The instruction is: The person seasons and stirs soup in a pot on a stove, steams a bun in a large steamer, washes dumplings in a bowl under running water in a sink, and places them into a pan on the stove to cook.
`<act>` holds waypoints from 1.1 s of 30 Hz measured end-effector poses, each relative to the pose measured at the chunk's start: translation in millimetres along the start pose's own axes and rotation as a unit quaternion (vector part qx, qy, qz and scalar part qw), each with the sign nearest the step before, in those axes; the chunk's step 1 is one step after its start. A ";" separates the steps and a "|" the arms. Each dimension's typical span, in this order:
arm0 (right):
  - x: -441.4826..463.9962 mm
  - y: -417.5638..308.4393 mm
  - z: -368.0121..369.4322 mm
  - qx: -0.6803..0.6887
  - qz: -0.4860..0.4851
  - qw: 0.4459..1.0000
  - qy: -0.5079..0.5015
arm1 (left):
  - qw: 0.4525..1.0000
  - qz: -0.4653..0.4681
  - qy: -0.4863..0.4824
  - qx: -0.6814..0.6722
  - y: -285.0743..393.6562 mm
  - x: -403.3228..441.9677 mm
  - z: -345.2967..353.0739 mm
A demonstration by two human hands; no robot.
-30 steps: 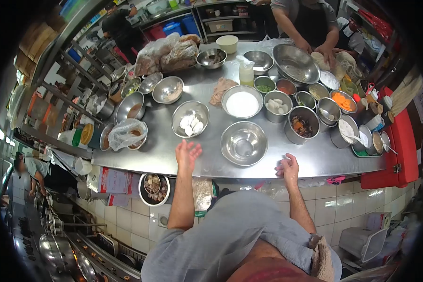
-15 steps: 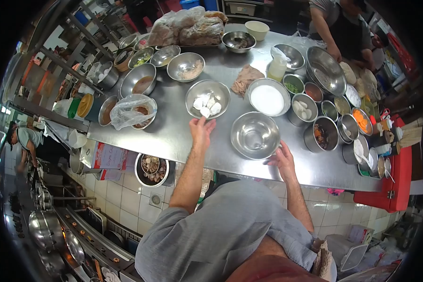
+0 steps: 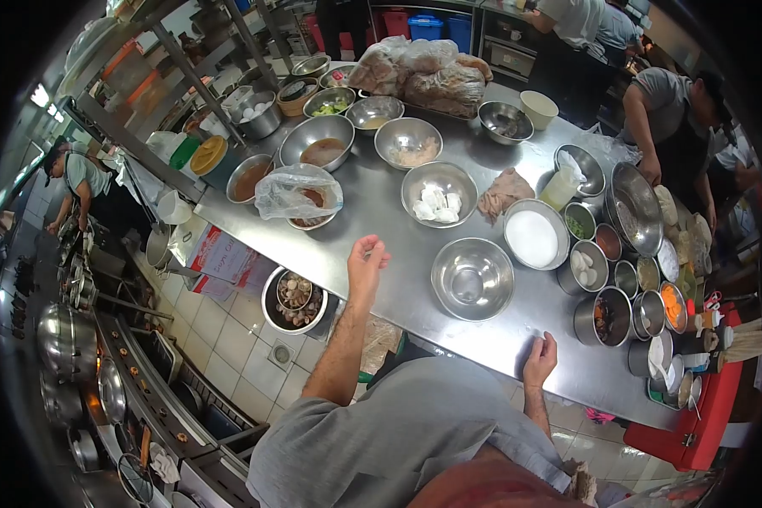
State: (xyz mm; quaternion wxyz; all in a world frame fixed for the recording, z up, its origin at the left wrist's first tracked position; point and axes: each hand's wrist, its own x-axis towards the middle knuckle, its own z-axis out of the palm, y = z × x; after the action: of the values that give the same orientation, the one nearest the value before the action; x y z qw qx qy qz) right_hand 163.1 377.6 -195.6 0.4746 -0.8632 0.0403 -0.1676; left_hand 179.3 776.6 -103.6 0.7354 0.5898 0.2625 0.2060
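My left hand (image 3: 367,267) is above the steel table, off to the left of a shiny steel bowl (image 3: 472,279) whose bare bottom shows. Its fingers are loosely bent and apart, with nothing in them. At the table's near edge, below and right of that same bowl, my right hand (image 3: 540,361) hovers with half-curled fingers and holds nothing. Behind the shiny bowl stands another steel bowl (image 3: 438,172) with several white lumps (image 3: 436,205) in it. To the right is a wide metal basin (image 3: 560,222) filled with something white.
Bagged brown bundles (image 3: 436,80) lie at the back. A crumpled brown cloth (image 3: 505,195) lies mid-table. Several small pots, including one with orange pieces (image 3: 673,303), crowd the right side. A plastic bag (image 3: 299,190) covers a bowl at left. A co-worker (image 3: 665,102) stands at the far right.
Both hands have let go of the bowls: my left has drawn back from the one with white lumps, my right from the shiny one. The whole view has turned left.
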 end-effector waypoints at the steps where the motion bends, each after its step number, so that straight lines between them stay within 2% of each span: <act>1: 1.1 -3.4 0.8 0.005 0.003 1.000 0.009 | 1.000 0.016 0.009 0.001 4.7 -1.1 -2.3; 5: 9.0 -7.3 5.1 -0.012 -0.044 0.998 0.049 | 0.999 0.037 -0.022 0.009 15.5 -12.8 1.1; 6: 12.1 -5.5 6.0 0.002 -0.018 0.999 0.045 | 0.998 0.042 -0.036 0.014 16.8 -16.9 3.1; 7: 15.9 -1.3 9.1 -0.019 -0.036 0.997 0.063 | 0.997 0.045 -0.057 0.019 18.1 -19.3 7.6; 11: 16.0 -22.4 1.4 -0.021 0.018 0.997 0.072 | 0.980 0.008 -0.198 0.030 20.6 -38.7 32.0; 14: -4.4 -23.0 -17.1 -0.047 0.033 0.996 0.073 | 0.943 -0.017 -0.330 0.030 19.6 -47.0 52.2; 16: -28.1 -14.5 -33.6 -0.058 0.060 0.992 0.094 | 0.891 -0.045 -0.451 0.031 15.6 -53.7 67.1; 18: -61.5 -6.8 -57.0 -0.044 0.122 0.981 0.144 | 0.863 -0.086 -0.496 0.045 12.5 -61.9 86.5; 20: -107.6 39.5 -76.4 -0.023 0.163 0.970 0.181 | 0.795 -0.045 -0.593 0.120 4.4 -71.8 102.3; 21: -127.7 48.3 -87.5 0.025 0.219 0.947 0.232 | 0.770 -0.038 -0.615 0.168 11.9 -80.2 111.2; 22: -147.5 55.5 -95.4 0.076 0.270 0.917 0.282 | 0.765 -0.046 -0.618 0.176 12.0 -88.8 115.4; 23: -164.9 64.3 -104.6 0.079 0.276 0.914 0.286 | 0.747 0.009 -0.633 0.202 11.6 -97.6 122.8; 24: -181.6 73.2 -114.6 0.108 0.360 0.873 0.311 | 0.726 0.067 -0.647 0.225 11.3 -107.5 129.4; 25: -197.5 81.4 -123.9 0.136 0.440 0.823 0.332 | 0.728 0.060 -0.646 0.223 10.5 -120.3 133.5; 28: -238.2 104.5 -145.1 0.196 0.500 0.788 0.302 | 0.738 0.010 -0.634 0.232 -5.6 -146.9 145.3; 30: -261.6 122.5 -155.5 0.214 0.506 0.791 0.271 | 0.752 0.033 -0.618 0.227 -19.7 -155.0 167.9; 32: -275.6 124.2 -169.4 0.220 0.511 0.797 0.235 | 0.794 0.114 -0.558 0.210 -32.9 -151.4 196.8; 33: -281.5 127.5 -175.5 0.210 0.508 0.805 0.225 | 0.819 0.089 -0.540 0.173 -24.9 -153.5 215.6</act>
State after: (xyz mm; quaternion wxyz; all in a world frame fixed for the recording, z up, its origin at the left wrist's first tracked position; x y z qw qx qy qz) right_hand -147.7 230.9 -285.9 0.6390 -0.5371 0.5421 -0.0968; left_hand 195.4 513.3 -70.1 0.6234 0.7448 -0.1997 -0.1298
